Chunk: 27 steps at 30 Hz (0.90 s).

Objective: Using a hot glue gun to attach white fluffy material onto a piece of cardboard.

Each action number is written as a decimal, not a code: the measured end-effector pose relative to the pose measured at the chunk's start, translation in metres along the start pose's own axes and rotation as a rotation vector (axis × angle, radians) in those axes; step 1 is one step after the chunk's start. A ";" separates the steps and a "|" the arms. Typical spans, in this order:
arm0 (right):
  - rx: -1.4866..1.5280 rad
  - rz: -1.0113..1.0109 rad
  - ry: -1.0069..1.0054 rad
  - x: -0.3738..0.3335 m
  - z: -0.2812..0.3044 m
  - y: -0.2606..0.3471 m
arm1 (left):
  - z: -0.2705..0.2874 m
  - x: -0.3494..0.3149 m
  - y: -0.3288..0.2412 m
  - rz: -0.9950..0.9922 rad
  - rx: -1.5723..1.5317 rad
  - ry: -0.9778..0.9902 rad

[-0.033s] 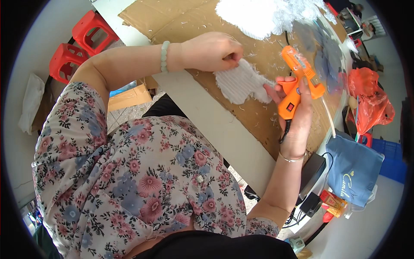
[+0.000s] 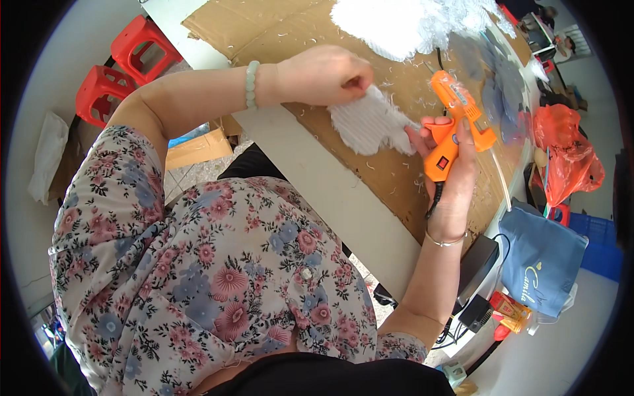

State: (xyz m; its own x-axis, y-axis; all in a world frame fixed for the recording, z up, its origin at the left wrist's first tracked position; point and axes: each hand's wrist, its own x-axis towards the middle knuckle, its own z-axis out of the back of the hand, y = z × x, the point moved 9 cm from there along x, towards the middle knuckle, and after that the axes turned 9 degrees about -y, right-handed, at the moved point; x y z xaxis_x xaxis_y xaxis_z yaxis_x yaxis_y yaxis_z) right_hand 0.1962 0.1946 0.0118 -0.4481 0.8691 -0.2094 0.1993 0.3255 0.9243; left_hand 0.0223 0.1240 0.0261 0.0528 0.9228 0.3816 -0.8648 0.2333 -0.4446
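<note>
My left hand (image 2: pixel 325 74) is closed, its fingertips pinching the upper edge of a white ribbed, fluffy-edged piece of fabric (image 2: pixel 362 124). The fabric lies over a cardboard sheet (image 2: pixel 389 188) on the table. My right hand (image 2: pixel 465 168) is wrapped around an orange hot glue gun (image 2: pixel 441 158), nozzle end pointing away from me. A pale glue stick (image 2: pixel 500 175) sticks out of its back. Fingertips of that same hand also touch the fabric's right edge. What lies inside the left pinch, beyond the fabric edge, is hidden.
A heap of white fluffy pieces (image 2: pixel 403 30) lies at the far side, near dark grey sheets (image 2: pixel 505 89). To the right are a red plastic bag (image 2: pixel 564 148), a blue pouch (image 2: pixel 538 254) and a black box (image 2: pixel 477 264). Red stools (image 2: pixel 142 46) stand at far left.
My left hand has shifted very slightly, and the fabric's upper edge with it. The glue gun and my right hand have hardly moved.
</note>
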 end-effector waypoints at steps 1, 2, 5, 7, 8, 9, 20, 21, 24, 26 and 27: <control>0.014 0.013 -0.020 0.001 0.002 0.001 | 0.000 0.001 0.011 0.163 0.020 0.053; 0.028 0.026 -0.040 0.002 0.004 0.002 | 0.001 0.001 0.013 0.164 0.021 0.052; 0.079 0.035 -0.051 0.009 0.015 -0.004 | 0.011 -0.001 0.020 0.079 0.107 -0.061; 0.090 0.026 -0.055 0.008 0.015 0.000 | 0.017 -0.001 0.019 0.039 0.121 -0.131; 0.063 0.058 -0.086 0.005 0.013 0.007 | 0.017 0.000 0.018 0.039 0.118 -0.130; 0.037 0.089 -0.120 0.003 0.014 0.012 | 0.030 0.000 0.002 -0.103 0.166 -0.255; 0.061 0.120 -0.160 0.003 0.008 0.026 | -0.020 -0.003 -0.061 -0.461 -0.046 -0.084; 0.071 0.076 -0.109 0.004 0.005 0.021 | -0.019 -0.003 -0.064 -0.466 -0.048 -0.081; 0.057 0.026 -0.070 0.008 0.004 0.007 | -0.021 -0.005 -0.064 -0.449 -0.030 -0.024; 0.019 0.022 -0.106 0.012 0.011 -0.005 | -0.021 -0.012 -0.059 -0.427 -0.162 0.014; 0.019 0.022 -0.096 0.012 0.007 -0.005 | -0.020 -0.016 -0.056 -0.422 -0.154 0.011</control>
State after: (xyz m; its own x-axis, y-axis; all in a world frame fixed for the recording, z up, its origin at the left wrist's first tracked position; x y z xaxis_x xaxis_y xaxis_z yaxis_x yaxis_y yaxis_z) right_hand 0.1961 0.2066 0.0023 -0.3580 0.9075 -0.2197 0.2254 0.3123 0.9229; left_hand 0.0800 0.1020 0.0288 0.3907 0.7403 0.5472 -0.6820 0.6320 -0.3680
